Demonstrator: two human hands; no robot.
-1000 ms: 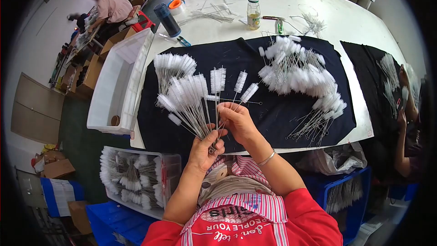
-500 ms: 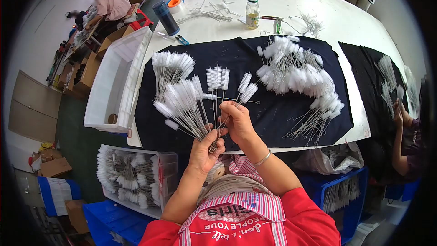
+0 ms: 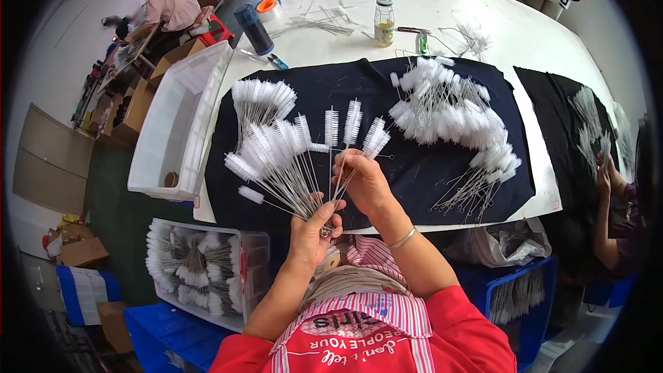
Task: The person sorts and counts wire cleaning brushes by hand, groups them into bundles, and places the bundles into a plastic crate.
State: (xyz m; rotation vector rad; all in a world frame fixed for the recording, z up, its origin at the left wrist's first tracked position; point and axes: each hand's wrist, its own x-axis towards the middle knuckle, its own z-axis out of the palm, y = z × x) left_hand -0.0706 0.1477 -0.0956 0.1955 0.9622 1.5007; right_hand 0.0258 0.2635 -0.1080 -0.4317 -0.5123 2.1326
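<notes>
My left hand (image 3: 316,229) is closed round the wire handles of a fanned bunch of white bottle brushes (image 3: 271,146), their bristle heads pointing away from me. My right hand (image 3: 364,181) pinches the wire stems of a few more brushes (image 3: 353,123) just to the right of that bunch. Some of these stems run down to my left hand. Beneath both hands lies a dark cloth (image 3: 387,197). A bundle of brushes (image 3: 264,99) rests behind my left hand, and a large heap of brushes (image 3: 449,114) spreads to the right.
A white bin (image 3: 181,121) stands at the left. Below it sits a clear bin (image 3: 257,262) of brushes; a blue crate (image 3: 518,297) is at lower right. A glass jar (image 3: 384,24), a dark bottle (image 3: 253,30) and tape (image 3: 268,7) stand at the back. Another person's hands (image 3: 608,174) work at right.
Brushes in the middle have shifted: one fewer head stands apart between the hands, and the left bunch has fanned wider to the left. The right hand has moved only slightly.
</notes>
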